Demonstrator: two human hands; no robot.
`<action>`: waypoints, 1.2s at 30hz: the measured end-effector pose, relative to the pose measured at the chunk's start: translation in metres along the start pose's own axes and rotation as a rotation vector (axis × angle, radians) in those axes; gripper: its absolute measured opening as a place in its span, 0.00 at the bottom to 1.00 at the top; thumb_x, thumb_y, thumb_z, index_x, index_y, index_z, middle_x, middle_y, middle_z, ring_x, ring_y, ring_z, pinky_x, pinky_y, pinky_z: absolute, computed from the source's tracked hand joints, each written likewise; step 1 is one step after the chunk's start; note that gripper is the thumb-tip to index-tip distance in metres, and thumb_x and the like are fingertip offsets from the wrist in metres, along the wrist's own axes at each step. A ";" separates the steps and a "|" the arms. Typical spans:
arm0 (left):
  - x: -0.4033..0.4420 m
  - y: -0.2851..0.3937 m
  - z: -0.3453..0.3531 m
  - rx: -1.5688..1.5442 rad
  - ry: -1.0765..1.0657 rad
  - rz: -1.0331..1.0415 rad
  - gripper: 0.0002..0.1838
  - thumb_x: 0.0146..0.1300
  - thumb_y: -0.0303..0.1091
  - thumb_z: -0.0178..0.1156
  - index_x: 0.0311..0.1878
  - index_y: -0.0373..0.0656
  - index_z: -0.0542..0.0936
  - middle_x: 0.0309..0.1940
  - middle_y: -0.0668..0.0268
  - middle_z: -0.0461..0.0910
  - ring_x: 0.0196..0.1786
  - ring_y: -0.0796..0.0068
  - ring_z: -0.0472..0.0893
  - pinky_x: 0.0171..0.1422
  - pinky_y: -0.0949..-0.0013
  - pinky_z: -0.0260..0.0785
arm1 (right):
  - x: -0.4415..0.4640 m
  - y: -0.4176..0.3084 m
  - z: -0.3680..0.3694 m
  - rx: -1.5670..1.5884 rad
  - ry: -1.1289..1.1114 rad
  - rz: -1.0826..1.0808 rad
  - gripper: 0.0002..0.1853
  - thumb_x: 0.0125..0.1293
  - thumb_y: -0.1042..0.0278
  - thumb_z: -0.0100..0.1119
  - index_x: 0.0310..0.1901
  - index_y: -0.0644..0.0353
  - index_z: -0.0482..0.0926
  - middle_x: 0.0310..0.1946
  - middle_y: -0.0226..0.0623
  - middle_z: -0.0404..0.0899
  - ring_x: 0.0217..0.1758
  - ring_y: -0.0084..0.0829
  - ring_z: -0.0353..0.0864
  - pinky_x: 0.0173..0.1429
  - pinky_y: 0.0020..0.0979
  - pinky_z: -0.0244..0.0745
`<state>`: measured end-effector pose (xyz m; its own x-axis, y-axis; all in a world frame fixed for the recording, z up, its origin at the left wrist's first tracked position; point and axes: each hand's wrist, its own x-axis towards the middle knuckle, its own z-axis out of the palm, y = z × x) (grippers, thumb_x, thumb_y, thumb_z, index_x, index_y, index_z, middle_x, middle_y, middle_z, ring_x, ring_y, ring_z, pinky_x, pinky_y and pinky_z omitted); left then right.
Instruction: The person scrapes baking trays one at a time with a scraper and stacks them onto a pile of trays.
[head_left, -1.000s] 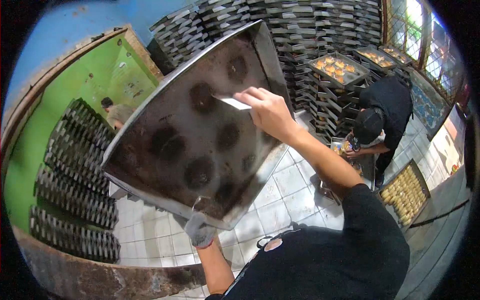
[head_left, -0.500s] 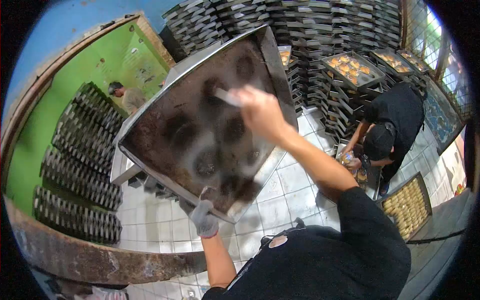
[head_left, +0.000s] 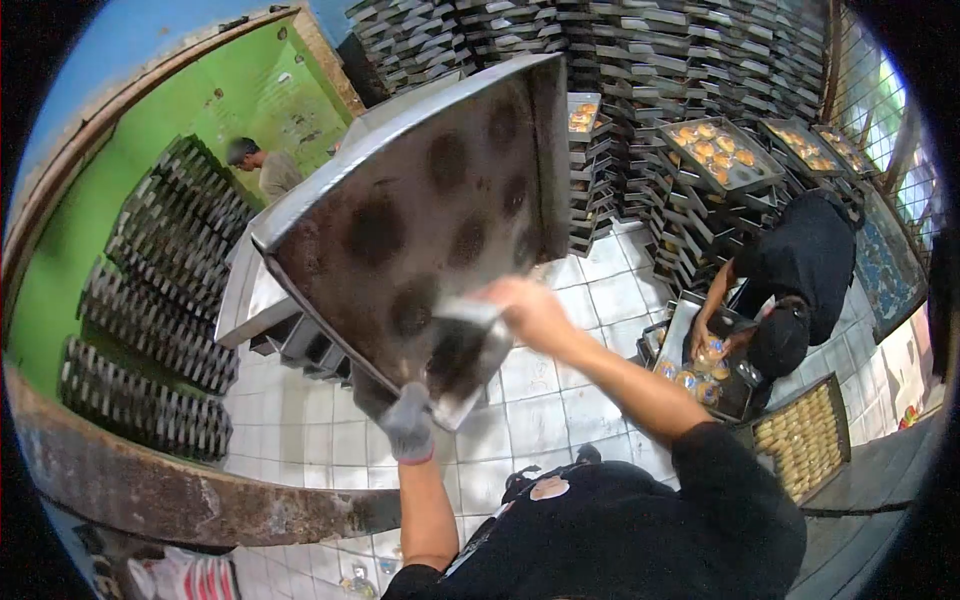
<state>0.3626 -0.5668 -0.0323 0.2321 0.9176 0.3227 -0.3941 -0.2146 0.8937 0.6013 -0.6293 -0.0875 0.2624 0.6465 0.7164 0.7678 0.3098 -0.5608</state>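
Note:
A large baking tray [head_left: 330, 215], brown inside with dark round patches, is tilted up before me. My left hand [head_left: 408, 425], in a grey glove, grips its near lower corner. In my bare right hand [head_left: 532, 315] is a flat, pale scraper [head_left: 468, 310], blurred by motion, over the lower part of the tray's inner face. Whether the blade touches the metal I cannot tell. Behind the held tray, more metal trays [head_left: 245, 295] are stacked.
Tall stacks of trays [head_left: 690, 60] line the back wall; others [head_left: 150, 290] stand at left. A crouching co-worker [head_left: 800, 260] handles wrapped buns [head_left: 705, 375] at right. Nearby lies a tray of pale dough pieces [head_left: 800, 435]. Another person [head_left: 265, 170] is beyond the doorway.
My right hand with the scraper has moved down the tray from its upper part to near its lower edge. The tray has tipped more upright, and my left hand still grips it.

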 end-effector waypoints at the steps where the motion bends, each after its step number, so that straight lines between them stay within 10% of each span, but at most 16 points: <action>1: 0.002 0.002 0.001 0.096 -0.078 0.156 0.45 0.43 0.18 0.64 0.72 0.36 0.70 0.63 0.52 0.78 0.56 0.57 0.83 0.60 0.59 0.79 | 0.005 0.019 -0.015 0.123 0.176 0.153 0.23 0.55 0.85 0.61 0.53 0.58 0.86 0.46 0.39 0.88 0.49 0.41 0.87 0.54 0.36 0.84; 3: 0.005 0.013 0.001 0.196 -0.154 0.308 0.44 0.44 0.20 0.66 0.71 0.35 0.70 0.63 0.52 0.78 0.59 0.56 0.82 0.64 0.57 0.77 | 0.018 0.068 -0.051 0.330 0.411 0.548 0.21 0.60 0.90 0.53 0.54 0.69 0.84 0.49 0.41 0.88 0.53 0.32 0.87 0.60 0.35 0.82; 6: 0.012 0.031 0.010 0.639 -0.350 0.588 0.42 0.49 0.26 0.69 0.72 0.36 0.69 0.65 0.53 0.76 0.63 0.57 0.79 0.69 0.56 0.72 | 0.055 0.113 -0.074 0.516 0.652 0.185 0.13 0.66 0.84 0.57 0.50 0.67 0.83 0.44 0.35 0.87 0.45 0.28 0.84 0.53 0.33 0.81; 13: 0.050 0.029 0.016 0.517 -0.352 0.569 0.40 0.58 0.30 0.68 0.74 0.37 0.66 0.70 0.54 0.70 0.67 0.58 0.74 0.73 0.57 0.66 | 0.079 0.155 -0.074 0.958 0.895 0.151 0.07 0.71 0.75 0.62 0.49 0.61 0.82 0.44 0.27 0.85 0.46 0.23 0.82 0.55 0.31 0.78; 19: 0.098 0.037 -0.032 0.591 -0.080 0.751 0.38 0.65 0.33 0.68 0.76 0.39 0.62 0.74 0.55 0.66 0.71 0.60 0.69 0.77 0.58 0.61 | 0.147 0.064 -0.066 0.430 0.811 0.068 0.15 0.72 0.75 0.59 0.58 0.70 0.81 0.56 0.42 0.86 0.58 0.33 0.84 0.64 0.34 0.76; 22: 0.154 0.058 -0.075 0.631 0.048 0.863 0.38 0.69 0.34 0.68 0.77 0.39 0.61 0.76 0.56 0.64 0.73 0.60 0.67 0.79 0.58 0.59 | 0.229 0.017 -0.042 0.102 0.778 -0.222 0.13 0.78 0.68 0.59 0.54 0.69 0.83 0.46 0.40 0.89 0.50 0.26 0.85 0.57 0.31 0.78; 25: 0.247 0.097 -0.143 0.656 0.001 0.969 0.20 0.64 0.30 0.63 0.58 0.34 0.77 0.66 0.52 0.74 0.65 0.59 0.74 0.71 0.57 0.67 | 0.293 -0.025 -0.001 0.252 0.474 -0.227 0.14 0.77 0.65 0.60 0.54 0.67 0.83 0.43 0.40 0.89 0.46 0.26 0.84 0.56 0.31 0.78; 28: 0.291 0.148 -0.162 1.138 0.185 1.013 0.02 0.52 0.25 0.59 0.25 0.40 0.76 0.30 0.68 0.75 0.35 0.72 0.74 0.46 0.69 0.70 | 0.323 -0.074 0.031 0.237 0.269 -0.269 0.17 0.76 0.60 0.64 0.53 0.67 0.84 0.41 0.36 0.89 0.45 0.24 0.82 0.55 0.30 0.77; 32: 0.364 0.187 -0.191 0.022 0.180 0.124 0.04 0.52 0.30 0.59 0.27 0.43 0.75 0.24 0.68 0.73 0.29 0.69 0.78 0.39 0.69 0.73 | 0.302 -0.118 0.063 0.238 0.277 -0.293 0.15 0.75 0.62 0.65 0.56 0.62 0.84 0.40 0.40 0.88 0.42 0.24 0.83 0.50 0.30 0.78; 36: 0.450 0.157 -0.279 0.053 0.091 0.061 0.04 0.51 0.30 0.60 0.30 0.42 0.75 0.24 0.69 0.74 0.27 0.71 0.75 0.36 0.69 0.72 | 0.264 -0.134 0.085 0.290 0.164 -0.182 0.13 0.74 0.66 0.66 0.54 0.64 0.85 0.41 0.34 0.87 0.43 0.22 0.81 0.50 0.27 0.76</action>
<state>0.1567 -0.0946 0.1665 0.1267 0.9282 0.3497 -0.3572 -0.2862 0.8891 0.5182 -0.4402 0.1415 0.2447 0.4500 0.8588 0.6190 0.6093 -0.4956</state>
